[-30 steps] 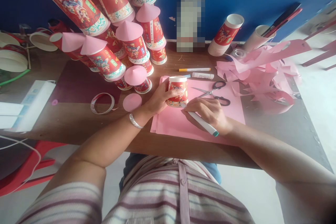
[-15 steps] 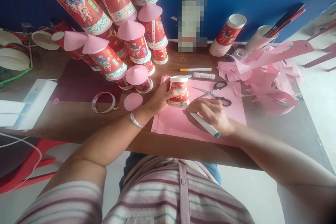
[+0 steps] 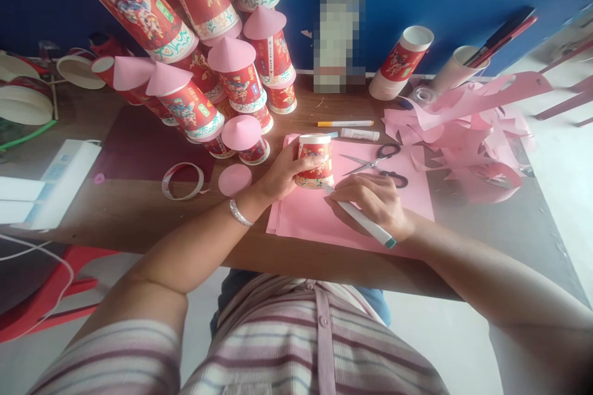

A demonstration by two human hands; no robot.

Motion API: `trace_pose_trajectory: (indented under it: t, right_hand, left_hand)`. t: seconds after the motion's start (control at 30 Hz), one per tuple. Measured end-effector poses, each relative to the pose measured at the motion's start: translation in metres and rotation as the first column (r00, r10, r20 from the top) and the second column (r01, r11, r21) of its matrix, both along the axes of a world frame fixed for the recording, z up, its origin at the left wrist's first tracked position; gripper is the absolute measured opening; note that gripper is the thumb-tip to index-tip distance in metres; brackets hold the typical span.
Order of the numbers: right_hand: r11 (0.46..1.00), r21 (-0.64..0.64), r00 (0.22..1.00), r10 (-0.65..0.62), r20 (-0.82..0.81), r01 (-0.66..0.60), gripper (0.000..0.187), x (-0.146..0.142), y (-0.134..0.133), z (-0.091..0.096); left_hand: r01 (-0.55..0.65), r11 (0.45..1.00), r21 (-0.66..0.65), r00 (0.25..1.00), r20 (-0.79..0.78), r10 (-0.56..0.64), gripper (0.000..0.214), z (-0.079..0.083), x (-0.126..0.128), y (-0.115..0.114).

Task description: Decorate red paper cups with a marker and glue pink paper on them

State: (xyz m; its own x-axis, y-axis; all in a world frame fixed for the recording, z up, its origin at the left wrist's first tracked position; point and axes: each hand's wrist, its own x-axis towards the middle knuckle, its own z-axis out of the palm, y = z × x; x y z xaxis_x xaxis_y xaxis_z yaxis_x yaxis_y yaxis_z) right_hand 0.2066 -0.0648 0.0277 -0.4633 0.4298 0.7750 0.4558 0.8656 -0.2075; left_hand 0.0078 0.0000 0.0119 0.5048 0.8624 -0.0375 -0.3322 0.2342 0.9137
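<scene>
A red patterned paper cup (image 3: 315,159) stands upside down on a pink paper sheet (image 3: 319,216) on the wooden table. My left hand (image 3: 280,174) is wrapped round the cup's left side and holds it down. My right hand (image 3: 373,202) grips a white marker with a teal end (image 3: 365,222), its tip touching the paper at the cup's lower right rim. Scissors (image 3: 380,163) lie on the pink sheet just behind my right hand.
Stacks of red cups topped with pink paper cones (image 3: 229,83) lean at the back left. A pink disc (image 3: 234,179) and a cut cup ring (image 3: 182,180) lie left of the sheet. A pen (image 3: 345,123), a glue stick (image 3: 360,134) and pink scraps (image 3: 467,129) are at the back right.
The marker has swung a little round the cup's rim, its rear end shifting to the right. The cup and my left hand have stayed put.
</scene>
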Motion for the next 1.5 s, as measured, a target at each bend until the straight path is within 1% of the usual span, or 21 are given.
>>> trace_pose_trajectory:
  t: [0.2, 0.33, 0.6, 0.8, 0.93, 1.07, 1.17, 1.23, 1.33, 1.4, 1.5]
  right_hand:
    - [0.999, -0.036, 0.999, 0.042, 0.029, -0.041, 0.018, 0.001, 0.0, 0.003]
    - [0.997, -0.046, 0.998, 0.064, 0.025, -0.062, 0.018, 0.001, 0.0, 0.004]
    - [0.994, -0.071, 0.996, 0.087, 0.001, -0.086, 0.018, -0.001, -0.002, 0.002]
    - [0.996, -0.049, 0.997, 0.079, -0.009, -0.079, 0.019, -0.003, -0.002, 0.001]
    - [0.994, -0.065, 0.996, 0.088, 0.003, -0.088, 0.018, -0.003, -0.002, 0.001]
    - [0.987, -0.107, 0.993, 0.119, 0.021, -0.116, 0.017, -0.004, -0.002, 0.001]
    - [0.986, -0.096, 0.99, 0.142, 0.025, -0.139, 0.016, -0.003, -0.002, 0.001]
    - [0.991, -0.061, 0.992, 0.124, 0.025, -0.122, 0.016, -0.001, -0.002, 0.0]
    - [0.998, -0.016, 0.998, 0.058, 0.012, -0.058, 0.019, 0.002, 0.0, -0.002]
    - [1.0, -0.007, 1.0, 0.026, 0.001, -0.026, 0.021, 0.003, 0.001, -0.004]
    - [1.0, -0.005, 1.0, 0.01, 0.006, -0.01, 0.021, 0.003, 0.002, -0.005]
  left_hand:
    - [-0.012, 1.0, 0.007, 1.0, 0.008, 0.012, 0.039, 0.003, 0.0, -0.001]
    - [-0.02, 1.0, 0.013, 0.999, 0.028, 0.02, 0.038, 0.002, 0.0, 0.0]
    - [-0.024, 0.999, -0.027, 0.996, 0.086, 0.026, 0.034, 0.0, -0.001, 0.002]
    - [-0.049, 0.999, -0.011, 0.995, 0.081, 0.05, 0.032, -0.002, -0.001, 0.003]
    - [-0.04, 0.999, -0.023, 0.997, 0.07, 0.041, 0.04, -0.005, -0.001, 0.002]
    - [-0.033, 0.999, 0.0, 0.999, 0.023, 0.033, 0.051, -0.009, 0.0, 0.002]
    - [-0.03, 1.0, -0.001, 0.999, -0.014, 0.03, 0.054, -0.009, 0.001, 0.001]
    - [-0.053, 0.999, -0.01, 0.998, -0.027, 0.053, 0.053, -0.006, 0.001, 0.0]
    - [-0.068, 0.997, -0.034, 0.997, -0.036, 0.066, 0.05, -0.002, 0.0, -0.002]
    - [-0.064, 0.997, -0.042, 0.997, -0.034, 0.063, 0.047, -0.001, 0.0, -0.002]
    - [-0.065, 0.997, -0.029, 0.998, -0.022, 0.065, 0.046, -0.001, 0.0, -0.002]
